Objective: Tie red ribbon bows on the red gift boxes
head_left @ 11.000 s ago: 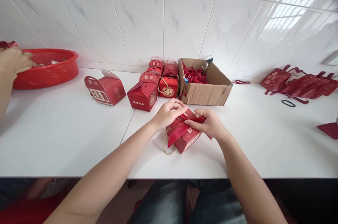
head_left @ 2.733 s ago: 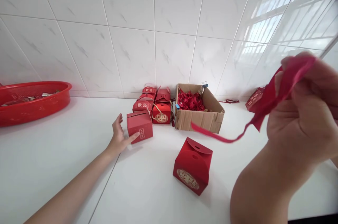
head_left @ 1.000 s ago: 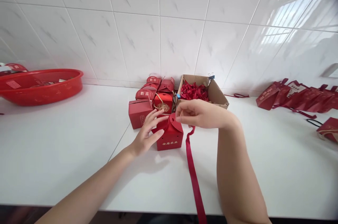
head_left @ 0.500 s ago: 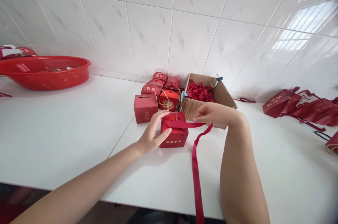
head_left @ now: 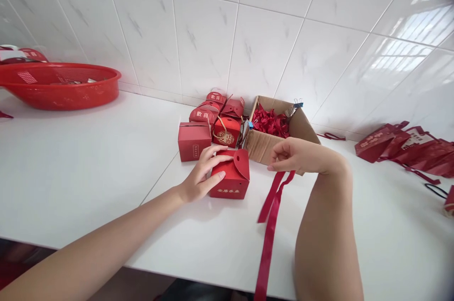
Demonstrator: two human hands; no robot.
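Observation:
A red gift box (head_left: pixel 229 185) with gold characters on its front stands upright on the white table, its top flaps folded together. My left hand (head_left: pixel 202 175) holds it from the left, thumb at the upper front edge and fingers over the top. To the right of the box, my right hand (head_left: pixel 289 155) pinches a dark red ribbon (head_left: pixel 270 232). One short end and one long end hang from that pinch, and the long one runs down past the table's front edge. The ribbon is apart from the box. My right fingertips are partly hidden by the hand itself.
Several red gift boxes (head_left: pixel 194 142) stand behind, against the tiled wall. A cardboard box (head_left: pixel 260 145) of red ribbons with binder clips sits behind my right hand. A red plastic basket (head_left: pixel 71 95) is at the left. Several red bags (head_left: pixel 376 142) lie at the right.
The ribbon end that lay across the gift box top has come away and hangs from my right hand, which moved slightly right. My left fingers press further over the flaps, now closed down.

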